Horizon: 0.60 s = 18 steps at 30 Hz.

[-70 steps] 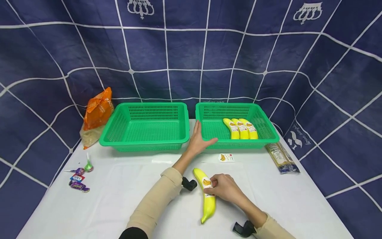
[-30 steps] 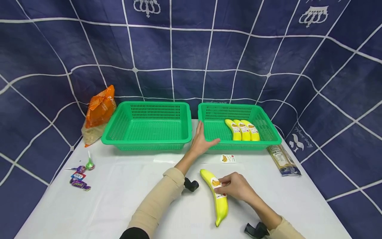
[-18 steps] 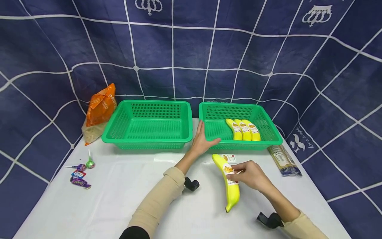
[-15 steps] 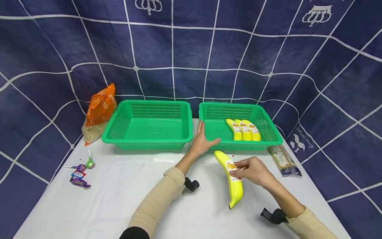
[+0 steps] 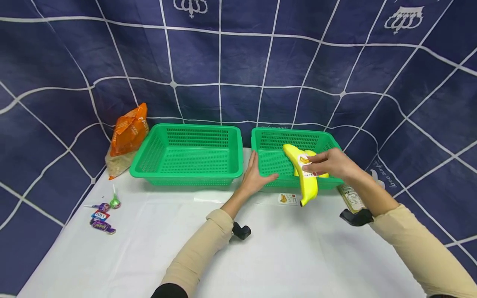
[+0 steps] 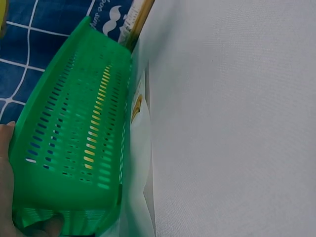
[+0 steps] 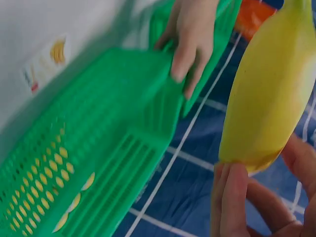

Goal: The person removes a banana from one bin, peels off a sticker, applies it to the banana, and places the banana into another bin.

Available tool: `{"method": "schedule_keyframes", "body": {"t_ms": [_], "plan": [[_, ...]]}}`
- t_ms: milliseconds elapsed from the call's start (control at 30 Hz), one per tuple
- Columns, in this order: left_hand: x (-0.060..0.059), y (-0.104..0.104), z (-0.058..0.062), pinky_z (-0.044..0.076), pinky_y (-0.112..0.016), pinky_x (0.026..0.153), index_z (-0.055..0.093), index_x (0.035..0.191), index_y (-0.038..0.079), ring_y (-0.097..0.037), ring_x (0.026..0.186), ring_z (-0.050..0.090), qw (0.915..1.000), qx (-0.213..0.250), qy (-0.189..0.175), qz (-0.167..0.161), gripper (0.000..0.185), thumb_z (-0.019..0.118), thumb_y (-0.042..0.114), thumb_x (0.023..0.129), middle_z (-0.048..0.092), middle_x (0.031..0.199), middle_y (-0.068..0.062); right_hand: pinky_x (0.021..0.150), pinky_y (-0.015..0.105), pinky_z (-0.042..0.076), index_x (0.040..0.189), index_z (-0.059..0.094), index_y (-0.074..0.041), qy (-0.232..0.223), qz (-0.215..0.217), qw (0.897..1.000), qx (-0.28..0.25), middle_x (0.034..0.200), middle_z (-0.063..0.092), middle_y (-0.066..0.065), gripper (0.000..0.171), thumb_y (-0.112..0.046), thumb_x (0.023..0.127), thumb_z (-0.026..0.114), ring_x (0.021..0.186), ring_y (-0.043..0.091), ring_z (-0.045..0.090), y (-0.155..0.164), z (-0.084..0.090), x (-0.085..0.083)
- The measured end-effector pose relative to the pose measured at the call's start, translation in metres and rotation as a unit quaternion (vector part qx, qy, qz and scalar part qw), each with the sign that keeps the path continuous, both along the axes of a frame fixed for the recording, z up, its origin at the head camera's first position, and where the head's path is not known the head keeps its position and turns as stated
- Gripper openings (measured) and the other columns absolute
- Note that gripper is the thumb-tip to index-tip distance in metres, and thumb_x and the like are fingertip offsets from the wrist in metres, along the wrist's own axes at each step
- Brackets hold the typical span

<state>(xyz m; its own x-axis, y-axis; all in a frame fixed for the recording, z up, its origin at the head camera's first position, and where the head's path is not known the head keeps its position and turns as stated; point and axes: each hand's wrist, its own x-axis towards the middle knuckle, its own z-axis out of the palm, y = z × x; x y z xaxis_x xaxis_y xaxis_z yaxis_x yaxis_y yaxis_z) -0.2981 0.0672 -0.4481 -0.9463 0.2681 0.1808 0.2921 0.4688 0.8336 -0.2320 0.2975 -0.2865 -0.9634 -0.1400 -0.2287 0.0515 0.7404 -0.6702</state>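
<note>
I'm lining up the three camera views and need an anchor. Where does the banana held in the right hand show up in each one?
Head: the banana is right of centre, held by the right hand over the front rim of the right green basket.
Left wrist: not in it.
Right wrist: the banana fills the right side, fingers below it.
Shared landmark: the right green basket.
</note>
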Motion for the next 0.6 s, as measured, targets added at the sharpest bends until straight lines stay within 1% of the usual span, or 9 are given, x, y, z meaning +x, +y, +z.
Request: {"method": "schedule_keyframes", "body": {"t_ms": [133,233,400,500,600], "plan": [[0.001,0.0,0.0,0.044,-0.05,0.107,0.002,0.158,0.01,-0.038,0.146,0.029,1.0,-0.002,-0.001,0.002,0.114,0.072,0.056,0.079,-0.003,0.167,-0.003,0.092,0.039,0.057,0.127,0.062,0.003,-0.021,0.015,1.0,-0.01,0.135,0.058,0.024,0.061,-0.038,0.084,0.076,0.092,0.015,0.068,0.006,0.005,-0.034],[0.001,0.002,-0.002,0.044,-0.049,0.108,0.003,0.158,0.01,-0.037,0.145,0.03,1.0,-0.006,-0.001,0.005,0.114,0.072,0.056,0.079,-0.002,0.167,-0.003,0.093,0.04,0.056,0.126,0.064,0.002,-0.034,0.02,0.999,0.002,0.136,0.057,0.023,0.061,-0.039,0.083,0.076,0.094,0.015,0.069,0.009,0.005,-0.054],[0.001,0.003,-0.004,0.041,-0.05,0.11,0.004,0.158,0.009,-0.037,0.146,0.028,0.9999,-0.01,0.005,0.009,0.115,0.071,0.058,0.079,-0.001,0.167,-0.004,0.096,0.041,0.055,0.125,0.064,0.003,-0.053,0.022,0.998,0.006,0.141,0.053,0.024,0.058,-0.038,0.085,0.075,0.096,0.013,0.069,0.011,0.005,-0.085],[0.0,0.002,-0.004,0.041,-0.052,0.11,0.005,0.158,0.009,-0.037,0.146,0.029,0.9998,-0.01,0.01,0.014,0.115,0.072,0.058,0.078,0.0,0.167,-0.004,0.09,0.036,0.058,0.122,0.066,0.003,-0.049,0.01,0.999,0.001,0.137,0.057,0.022,0.055,-0.036,0.085,0.076,0.089,0.011,0.068,0.013,0.003,-0.104],[0.0,0.002,-0.004,0.042,-0.053,0.109,0.006,0.158,0.009,-0.038,0.145,0.03,0.9997,-0.012,0.012,0.019,0.115,0.072,0.059,0.077,0.001,0.167,-0.004,0.079,0.028,0.059,0.121,0.067,0.003,-0.05,0.003,0.999,0.007,0.121,0.069,0.015,0.052,-0.033,0.085,0.076,0.081,0.009,0.066,0.016,-0.001,-0.122]]}}
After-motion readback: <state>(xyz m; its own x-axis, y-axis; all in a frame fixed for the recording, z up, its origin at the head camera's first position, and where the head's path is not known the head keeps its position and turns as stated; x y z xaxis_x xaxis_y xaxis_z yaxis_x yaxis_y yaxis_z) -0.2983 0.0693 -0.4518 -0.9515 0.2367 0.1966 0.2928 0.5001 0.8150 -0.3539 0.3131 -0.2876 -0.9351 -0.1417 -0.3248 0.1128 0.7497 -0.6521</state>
